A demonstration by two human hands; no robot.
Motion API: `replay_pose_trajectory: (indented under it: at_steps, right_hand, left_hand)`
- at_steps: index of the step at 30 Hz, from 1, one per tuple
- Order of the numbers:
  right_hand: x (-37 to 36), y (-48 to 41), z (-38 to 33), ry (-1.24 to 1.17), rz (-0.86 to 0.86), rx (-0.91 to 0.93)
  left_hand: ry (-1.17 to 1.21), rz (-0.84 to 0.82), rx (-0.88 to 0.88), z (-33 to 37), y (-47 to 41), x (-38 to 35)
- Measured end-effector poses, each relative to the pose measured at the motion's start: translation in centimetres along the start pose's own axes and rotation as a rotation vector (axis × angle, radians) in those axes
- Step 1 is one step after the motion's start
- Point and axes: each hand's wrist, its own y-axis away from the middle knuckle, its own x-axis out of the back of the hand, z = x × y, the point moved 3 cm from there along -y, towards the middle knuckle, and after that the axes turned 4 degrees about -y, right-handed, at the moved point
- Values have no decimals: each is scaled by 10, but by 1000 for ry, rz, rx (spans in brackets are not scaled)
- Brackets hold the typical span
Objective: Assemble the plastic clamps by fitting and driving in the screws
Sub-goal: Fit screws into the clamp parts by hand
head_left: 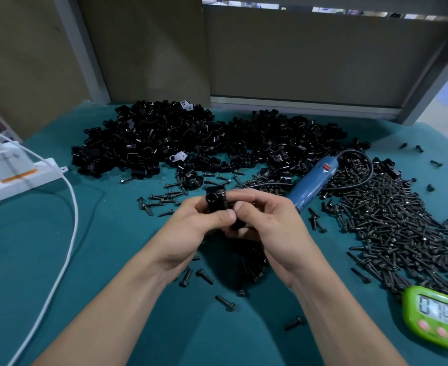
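While both hands are raised over the middle of the table, the head cam shows the fitting step in hand, I'd say, not the driving yet. Left hand (pixel 201 223) has fingers & thumb curled round a black plastic clamp (pixel 215 200), held just above the teal mat (pixel 112 260). Right hand (pixel 266 224) pinches the same clamp from the other side, thumb tips nearly touching. Whether a screw sits betw. the fingers I can't tell, it's hidden.

Blue electric screwdriver (pixel 314 183) lies untouched just beyond the right hand, cord looping behind it. Big heap of loose screws (pixel 397 225) to the right, heap of clamp parts (pixel 191 138) at the back, strays round the wrists. Green timer (pixel 437 315) at the near right corner; white power strip (pixel 19 178) & cable (pixel 71 207) at left.

Next, prob.: seat the screw straight in its hole, hold the clamp firm w/ the left, free the right for the driver.
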Motion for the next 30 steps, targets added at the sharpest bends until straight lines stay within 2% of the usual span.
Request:
replay_pose_trajectory:
  at_steps: [3,5,8,11,17,22,24,26,30]
  right_hand:
    - [0,0,-1,-67,-16,1]
    - [4,-1,-3,-70,39,21]
    - [10,-3,-5,-100,123,14]
    - [11,-4,-3,-86,135,-21]
    - [7,-3,2,23,81,-39]
    - [1,-1,3,284,10,-24]
    - [-1,0,3,291,74,24]
    - [1,1,2,297,208,82]
    - [10,6,-5,522,491,314]
  left_hand:
    - [84,0,-9,-1,-2,3]
    - [174,5,4,-1,-4,6]
    - [305,-21,77,-4,-4,11]
    - [400,-70,138,-5,-4,12]
    - [401,-99,154,-5,-4,10]
    - [163,-38,64,-6,-1,8]
    - [130,-45,13,-5,-1,8]
    - [102,-15,-41,-2,-2,6]
    - [-33,308,-170,3,-2,9]
